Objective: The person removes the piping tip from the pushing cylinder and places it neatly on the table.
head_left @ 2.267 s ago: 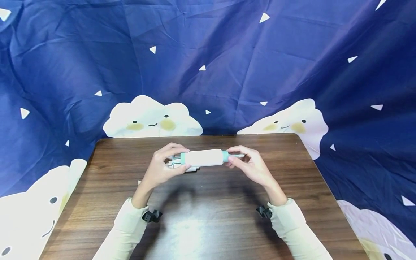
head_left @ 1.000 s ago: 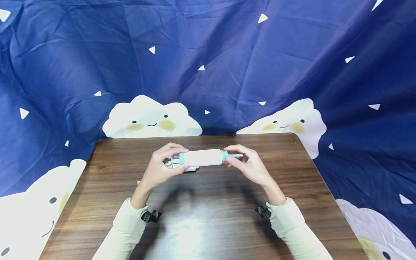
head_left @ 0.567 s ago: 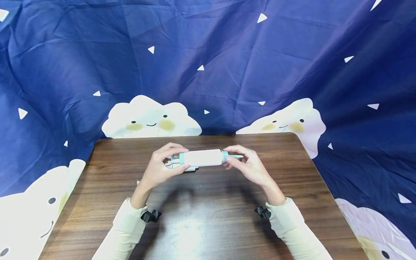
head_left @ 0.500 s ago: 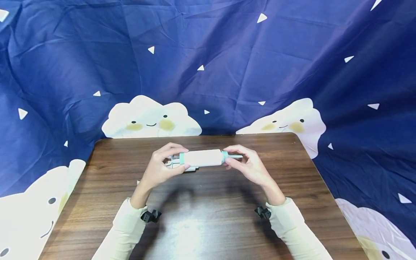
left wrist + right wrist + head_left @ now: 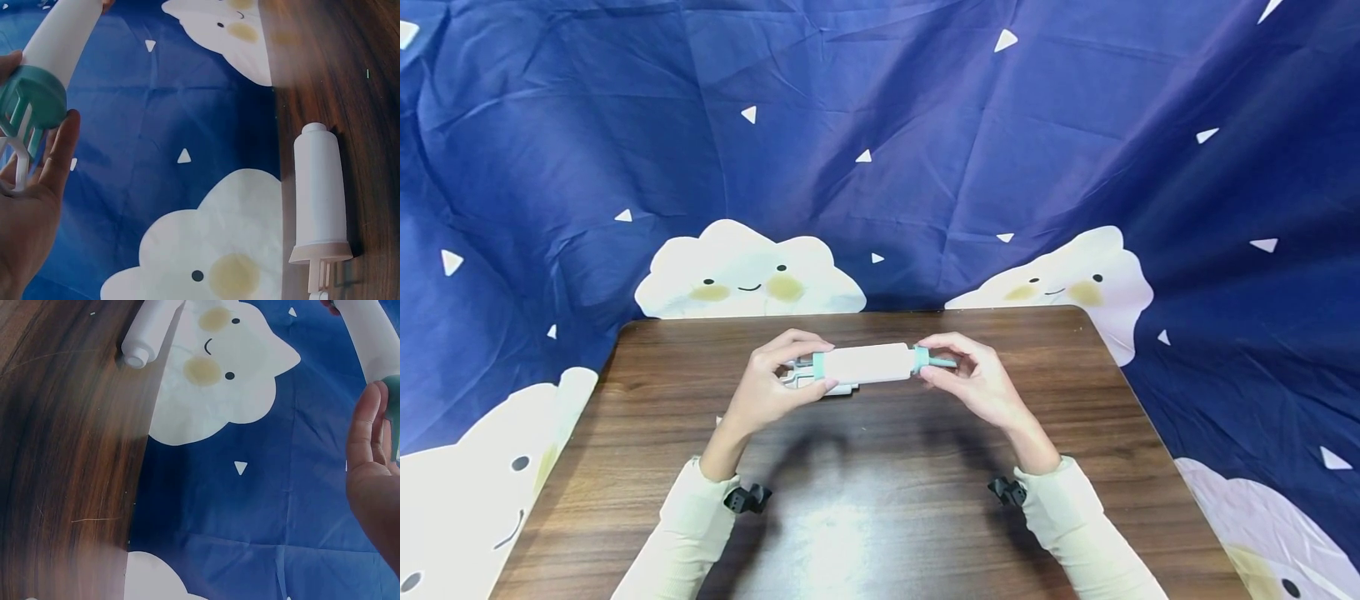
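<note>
A large white plunger syringe (image 5: 865, 364) with teal ends is held level above the table in the head view. My left hand (image 5: 765, 379) grips its teal collar (image 5: 45, 94), fingers and thumb on opposite sides; the plunger rods (image 5: 22, 122) run back toward the palm in the left wrist view. My right hand (image 5: 977, 383) pinches the teal nozzle cap (image 5: 922, 360) at the other end, with the thin spout (image 5: 943, 362) pointing right between thumb and fingers. In the right wrist view, that hand partly lies over the cap.
A second white syringe (image 5: 320, 187) with a beige collar lies on the wooden table (image 5: 880, 467), mostly hidden behind the held one in the head view. A blue cloth (image 5: 880, 150) with printed clouds hangs beyond the table's far edge.
The spout has tipped slightly downward and the nozzle cap has turned a little in my right fingers. My left hand and the barrel stay almost where they were.
</note>
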Action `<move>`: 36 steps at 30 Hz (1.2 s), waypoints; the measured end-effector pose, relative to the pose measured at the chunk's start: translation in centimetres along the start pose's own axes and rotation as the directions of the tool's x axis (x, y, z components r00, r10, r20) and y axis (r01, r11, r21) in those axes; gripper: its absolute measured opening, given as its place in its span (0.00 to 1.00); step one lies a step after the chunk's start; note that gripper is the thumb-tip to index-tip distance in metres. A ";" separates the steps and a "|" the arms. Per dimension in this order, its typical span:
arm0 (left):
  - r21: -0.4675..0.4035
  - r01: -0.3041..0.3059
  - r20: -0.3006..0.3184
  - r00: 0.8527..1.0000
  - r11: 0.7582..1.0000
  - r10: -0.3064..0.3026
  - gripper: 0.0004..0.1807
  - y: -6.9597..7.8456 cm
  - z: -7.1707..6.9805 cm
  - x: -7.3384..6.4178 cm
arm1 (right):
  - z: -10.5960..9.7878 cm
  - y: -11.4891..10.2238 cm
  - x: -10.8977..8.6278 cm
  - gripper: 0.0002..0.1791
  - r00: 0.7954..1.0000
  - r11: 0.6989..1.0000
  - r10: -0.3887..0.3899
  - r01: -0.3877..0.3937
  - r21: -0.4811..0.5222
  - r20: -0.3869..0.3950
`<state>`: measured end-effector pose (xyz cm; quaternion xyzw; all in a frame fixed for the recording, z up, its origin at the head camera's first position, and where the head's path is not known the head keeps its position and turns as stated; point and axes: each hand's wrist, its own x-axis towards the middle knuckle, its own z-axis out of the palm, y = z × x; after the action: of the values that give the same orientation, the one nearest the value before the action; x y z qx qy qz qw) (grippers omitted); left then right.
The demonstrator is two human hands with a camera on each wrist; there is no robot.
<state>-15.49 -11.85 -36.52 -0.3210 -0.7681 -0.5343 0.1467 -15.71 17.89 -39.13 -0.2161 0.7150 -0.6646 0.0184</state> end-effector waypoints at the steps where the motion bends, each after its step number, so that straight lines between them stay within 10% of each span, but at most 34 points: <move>1: 0.001 0.001 -0.002 1.000 1.000 -0.001 0.19 0.0 0.0 0.0 | -0.1 0.0 0.0 0.20 1.000 1.000 -0.002 0.002 -0.002 -0.002; 20: 0.019 -0.010 -0.027 1.000 1.000 0.011 0.19 -1.7 0.4 0.0 | -1.5 0.1 -0.5 0.21 0.998 1.000 0.012 -0.013 -0.026 -0.059; 36: 0.085 0.148 -0.023 0.989 0.985 -0.147 0.19 -9.0 2.5 -0.1 | -3.0 1.5 -1.5 0.21 0.999 1.000 -0.014 0.014 0.009 -0.051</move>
<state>-20.99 -11.65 -44.09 -0.2523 -0.8109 -0.5127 0.1267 -15.71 21.29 -40.59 -0.2041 0.7106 -0.6733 -0.0035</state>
